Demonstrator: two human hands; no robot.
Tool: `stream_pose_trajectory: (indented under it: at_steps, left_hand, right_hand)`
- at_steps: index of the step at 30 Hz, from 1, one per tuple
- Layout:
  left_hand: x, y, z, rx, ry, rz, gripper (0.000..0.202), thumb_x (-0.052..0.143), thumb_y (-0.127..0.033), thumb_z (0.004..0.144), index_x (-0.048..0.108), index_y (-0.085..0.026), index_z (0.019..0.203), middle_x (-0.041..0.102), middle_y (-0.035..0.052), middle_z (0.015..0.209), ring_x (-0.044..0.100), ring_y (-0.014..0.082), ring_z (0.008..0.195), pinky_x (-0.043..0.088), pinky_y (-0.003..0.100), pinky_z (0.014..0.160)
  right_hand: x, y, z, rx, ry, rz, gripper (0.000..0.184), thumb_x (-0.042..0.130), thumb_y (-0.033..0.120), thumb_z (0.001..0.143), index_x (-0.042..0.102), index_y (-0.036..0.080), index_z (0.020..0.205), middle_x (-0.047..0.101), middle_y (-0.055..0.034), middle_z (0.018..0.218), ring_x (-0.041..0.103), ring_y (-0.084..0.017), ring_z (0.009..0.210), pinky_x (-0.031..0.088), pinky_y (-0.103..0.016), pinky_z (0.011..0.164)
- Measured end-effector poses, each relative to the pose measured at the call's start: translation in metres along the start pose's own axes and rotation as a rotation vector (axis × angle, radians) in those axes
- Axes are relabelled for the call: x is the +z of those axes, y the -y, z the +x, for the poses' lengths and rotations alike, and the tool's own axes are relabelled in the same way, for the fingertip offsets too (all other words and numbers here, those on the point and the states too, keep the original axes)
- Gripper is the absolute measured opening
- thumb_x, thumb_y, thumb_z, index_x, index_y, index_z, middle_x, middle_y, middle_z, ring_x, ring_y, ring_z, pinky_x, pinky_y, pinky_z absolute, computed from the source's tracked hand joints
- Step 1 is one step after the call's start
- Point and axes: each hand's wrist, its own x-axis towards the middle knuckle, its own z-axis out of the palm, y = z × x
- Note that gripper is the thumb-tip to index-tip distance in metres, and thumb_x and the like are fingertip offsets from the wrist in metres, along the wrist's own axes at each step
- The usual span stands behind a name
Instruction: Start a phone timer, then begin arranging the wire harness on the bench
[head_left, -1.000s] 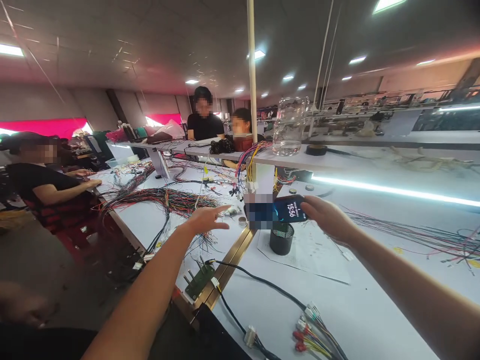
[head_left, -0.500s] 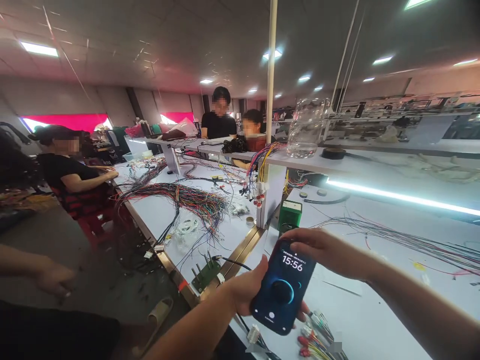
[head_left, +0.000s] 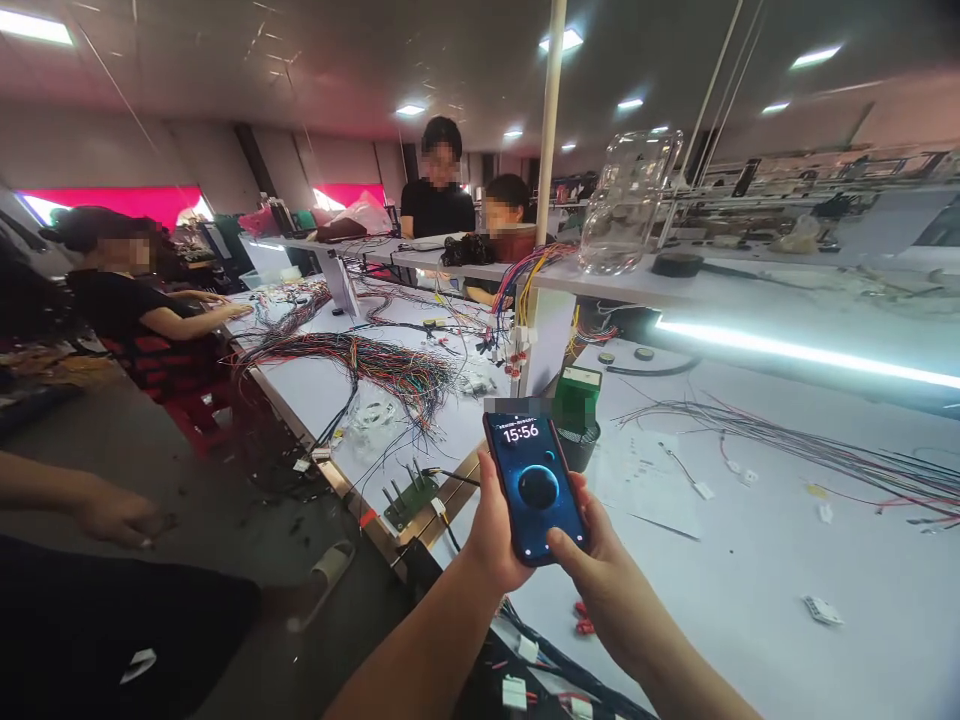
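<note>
A dark smartphone point(head_left: 534, 487) with a lit blue screen reading 15:56 is held upright over the front edge of the white workbench point(head_left: 750, 590). My left hand point(head_left: 491, 530) wraps its left side from behind. My right hand point(head_left: 592, 550) grips its lower right corner, thumb on the screen. Behind the phone stand a green box point(head_left: 576, 397) and a black mesh cup point(head_left: 581, 447). Wire harness ends with white connectors point(head_left: 540, 680) lie below my wrists.
Bundles of coloured wires point(head_left: 375, 365) cover the left bench, where a seated person point(head_left: 127, 300) works. Two more people point(head_left: 457, 205) are at the far end. Another person's hand point(head_left: 112, 515) hangs at left. A clear jar point(head_left: 626, 205) stands on the shelf by a white pole point(head_left: 547, 180).
Both hands brought the phone from out over the bench back toward me. It turned upright, and the right hand moved from its top to its lower right corner.
</note>
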Motion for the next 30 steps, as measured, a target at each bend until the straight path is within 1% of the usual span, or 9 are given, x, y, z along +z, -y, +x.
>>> stream_pose_trajectory:
  at_steps: [2,7,12,16,18,20,24,27,30]
  left_hand:
    - [0.003,0.005,-0.002,0.002,0.008,-0.008,0.089,0.025,-0.082,0.079,0.065,-0.008,0.111,0.067,0.0192,0.106,0.060,0.0341,0.105,0.045,0.047,0.092]
    - [0.008,0.014,-0.006,0.017,-0.017,-0.041,0.089,0.027,-0.081,0.080,0.065,-0.006,0.110,0.066,0.0202,0.109,0.061,0.0335,0.103,0.045,0.045,0.092]
    - [0.001,0.021,-0.008,-0.009,-0.069,-0.067,0.089,0.031,-0.082,0.078,0.064,-0.006,0.112,0.066,0.0206,0.107,0.062,0.0339,0.101,0.045,0.046,0.091]
    - [-0.006,0.025,-0.007,-0.033,-0.053,-0.068,0.088,0.031,-0.081,0.078,0.062,-0.007,0.116,0.067,0.0209,0.106,0.062,0.0347,0.101,0.045,0.048,0.091]
    - [-0.012,0.026,-0.006,-0.054,-0.042,-0.070,0.088,0.031,-0.081,0.079,0.060,-0.007,0.119,0.066,0.0210,0.107,0.062,0.0349,0.102,0.044,0.049,0.091]
    - [-0.022,0.028,-0.006,-0.077,-0.040,-0.078,0.088,0.031,-0.080,0.080,0.058,-0.008,0.122,0.065,0.0211,0.110,0.061,0.0349,0.103,0.043,0.049,0.092]
    - [-0.049,0.033,-0.007,-0.129,-0.029,-0.085,0.092,0.030,-0.080,0.080,0.057,-0.004,0.123,0.065,0.0233,0.112,0.060,0.0364,0.107,0.040,0.049,0.095]
    - [-0.069,0.038,-0.008,-0.180,-0.015,-0.053,0.098,0.026,-0.083,0.078,0.058,0.000,0.120,0.063,0.0259,0.114,0.058,0.0380,0.108,0.038,0.050,0.097]
    - [-0.079,0.041,-0.008,-0.190,-0.025,-0.027,0.101,0.024,-0.083,0.078,0.058,0.002,0.119,0.063,0.0266,0.114,0.059,0.0373,0.107,0.037,0.048,0.097]
  right_hand:
    - [-0.001,-0.001,0.000,0.013,-0.063,-0.080,0.082,0.073,0.051,0.076,0.028,0.035,0.143,0.045,-0.0012,0.142,0.042,-0.024,0.130,0.036,-0.040,0.109]
    - [-0.006,-0.006,-0.004,0.041,-0.152,-0.230,0.081,0.070,0.055,0.075,0.031,0.035,0.143,0.050,-0.0023,0.138,0.052,-0.032,0.118,0.050,-0.044,0.093]
    - [-0.008,-0.017,-0.009,0.043,-0.152,-0.200,0.080,0.068,0.055,0.077,0.031,0.032,0.143,0.051,-0.0040,0.136,0.053,-0.033,0.115,0.053,-0.045,0.088]
    - [-0.007,-0.021,-0.010,0.049,-0.160,-0.205,0.079,0.067,0.055,0.077,0.030,0.031,0.143,0.050,-0.0037,0.137,0.052,-0.031,0.118,0.053,-0.041,0.088]
    - [-0.010,-0.023,-0.011,0.064,-0.157,-0.247,0.081,0.066,0.056,0.077,0.027,0.032,0.144,0.046,-0.0043,0.140,0.050,-0.032,0.120,0.053,-0.042,0.086]
    - [-0.015,-0.028,-0.013,0.058,-0.111,-0.259,0.081,0.061,0.059,0.079,0.024,0.032,0.145,0.041,-0.0050,0.145,0.047,-0.034,0.124,0.053,-0.043,0.084]
    - [-0.035,-0.054,-0.015,0.010,0.019,-0.231,0.073,0.049,0.061,0.087,0.019,0.033,0.147,0.033,-0.0068,0.150,0.038,-0.033,0.132,0.052,-0.046,0.087]
    - [-0.052,-0.080,-0.017,-0.058,0.000,-0.319,0.068,0.050,0.056,0.090,0.021,0.030,0.145,0.038,-0.0109,0.146,0.045,-0.029,0.127,0.047,-0.047,0.096]
    - [-0.062,-0.095,-0.020,-0.161,-0.051,-0.458,0.060,0.049,0.049,0.093,0.023,0.030,0.143,0.044,-0.0116,0.137,0.055,-0.025,0.114,0.051,-0.046,0.093]
